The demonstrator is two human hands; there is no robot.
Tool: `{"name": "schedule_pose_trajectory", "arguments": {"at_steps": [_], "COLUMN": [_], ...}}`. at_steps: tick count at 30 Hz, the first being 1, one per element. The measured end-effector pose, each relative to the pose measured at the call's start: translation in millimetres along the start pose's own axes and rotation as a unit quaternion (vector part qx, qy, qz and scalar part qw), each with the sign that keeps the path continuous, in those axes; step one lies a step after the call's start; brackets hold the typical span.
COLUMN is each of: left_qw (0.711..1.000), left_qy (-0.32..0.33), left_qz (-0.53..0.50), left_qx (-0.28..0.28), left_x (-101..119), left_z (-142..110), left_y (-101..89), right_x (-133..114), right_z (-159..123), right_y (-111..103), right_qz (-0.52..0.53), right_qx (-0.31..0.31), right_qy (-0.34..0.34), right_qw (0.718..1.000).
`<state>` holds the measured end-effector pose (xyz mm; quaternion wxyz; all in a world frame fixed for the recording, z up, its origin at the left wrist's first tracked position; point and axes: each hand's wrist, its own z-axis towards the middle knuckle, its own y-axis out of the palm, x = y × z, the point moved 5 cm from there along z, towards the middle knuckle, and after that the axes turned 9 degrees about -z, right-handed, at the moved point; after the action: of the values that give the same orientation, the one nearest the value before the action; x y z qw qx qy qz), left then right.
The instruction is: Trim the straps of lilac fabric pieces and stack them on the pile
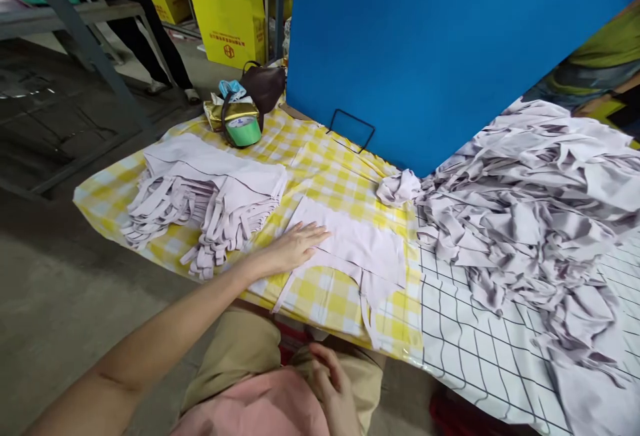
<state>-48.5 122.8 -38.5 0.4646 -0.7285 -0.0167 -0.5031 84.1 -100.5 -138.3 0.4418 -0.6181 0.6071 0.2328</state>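
The right grip (334, 389) hovers above the person's lap, nearest me, fingers loosely bent; from here I can't tell whether they pinch anything. The left grip (297, 246) is open and palm down, its fingers extended, pressing lightly on the left part of a pale lilac garment (363, 243). That garment lies spread on a yellow-and-white checked cloth (325, 293) covering the table, its thin straps trailing toward the person.

Just left of it sits a stack of similar garments (215, 169), straps hanging in layers (a neat pile, compared with the other one). To the right, a big crumpled heap of the same pale fabric (525, 203) sprawls over a white cloth with black grid lines (460, 329).

Farther back on the checked cloth are a roll of green tape (245, 131) and a dark bag (265, 87). A large blue panel (400, 43) rises behind the garment, a black wire frame (351, 131) at its lower part. Beyond stand a yellow box (227, 26) and a person in dark trousers (150, 29).
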Motion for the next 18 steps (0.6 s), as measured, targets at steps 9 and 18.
{"name": "schedule_pose_trajectory", "arguments": {"at_steps": [9,18], "left_qw": [0.999,0.962], "left_qy": [0.002,-0.006], "left_qz": [0.035,-0.216], "left_qx": [0.008,0.167], "left_x": [-24,19], "left_z": [-12,-66], "left_y": [12.1,3.7], "right_x": [-66,-52], "right_z": [13,-27], "right_y": [90,66], "right_qz": [-0.071,0.076], "right_qx": [-0.176,-0.207], "right_qy": [-0.141,0.027], "right_qw": [0.972,0.975]}}
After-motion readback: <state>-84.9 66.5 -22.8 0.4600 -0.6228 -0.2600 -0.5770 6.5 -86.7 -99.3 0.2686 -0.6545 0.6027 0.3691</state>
